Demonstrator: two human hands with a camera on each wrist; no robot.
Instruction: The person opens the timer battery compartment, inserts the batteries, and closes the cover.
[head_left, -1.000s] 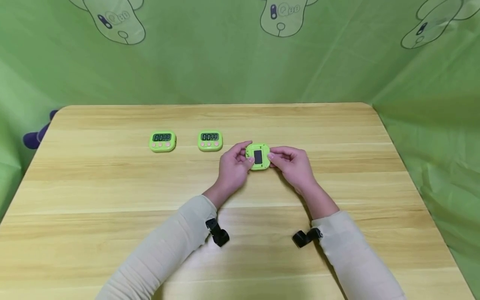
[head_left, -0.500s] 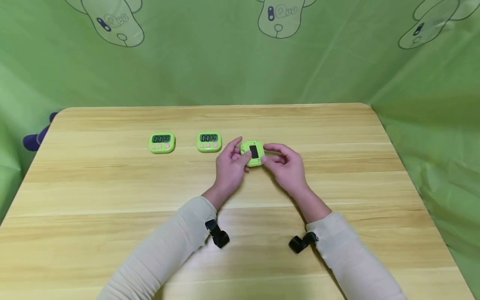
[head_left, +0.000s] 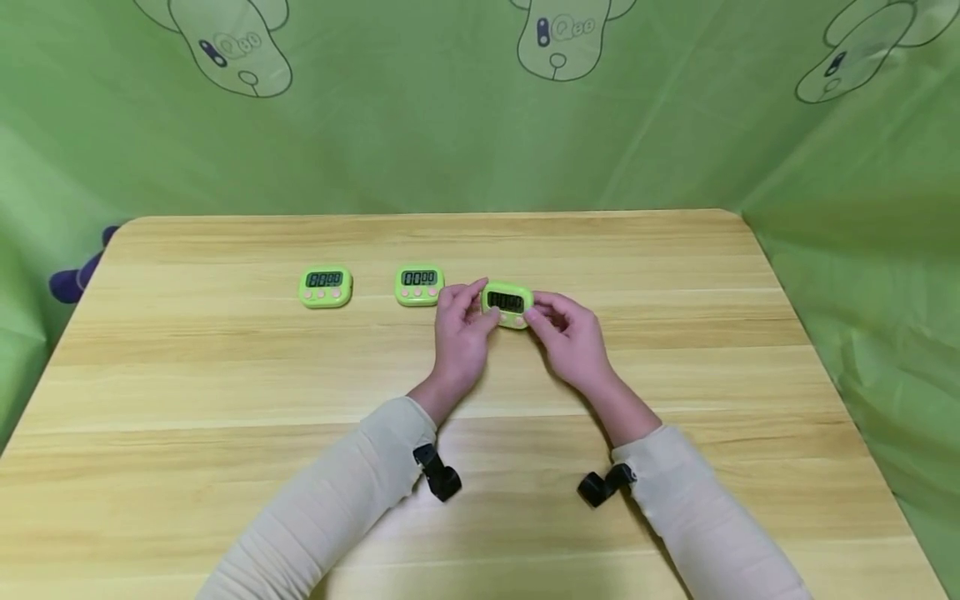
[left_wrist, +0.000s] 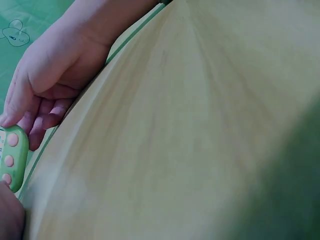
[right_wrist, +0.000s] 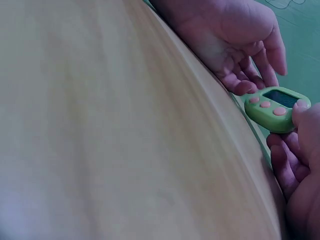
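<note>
A green kitchen timer (head_left: 508,303), its screen and pink buttons facing up, is held above the table. My right hand (head_left: 570,337) pinches its right end; the thumb lies on the face and the fingers curl underneath, as the right wrist view shows. My left hand (head_left: 461,346) is at the timer's left end with fingers loosely bent. In the right wrist view, the left thumb (right_wrist: 278,57) stands off the timer's face, and the other left fingertips are close to its edge; contact there is unclear. The digits on this screen cannot be read.
Two matching green timers, one at the left (head_left: 326,287) and one nearer the hands (head_left: 419,286), lie face up on the wooden table (head_left: 225,375). Green fabric (head_left: 420,150) hangs behind. A purple object (head_left: 71,283) shows beyond the left edge.
The held timer has turned over, from its back with the dark rectangle to its screen side. Both hands have shifted slightly left. The two other timers stay put.
</note>
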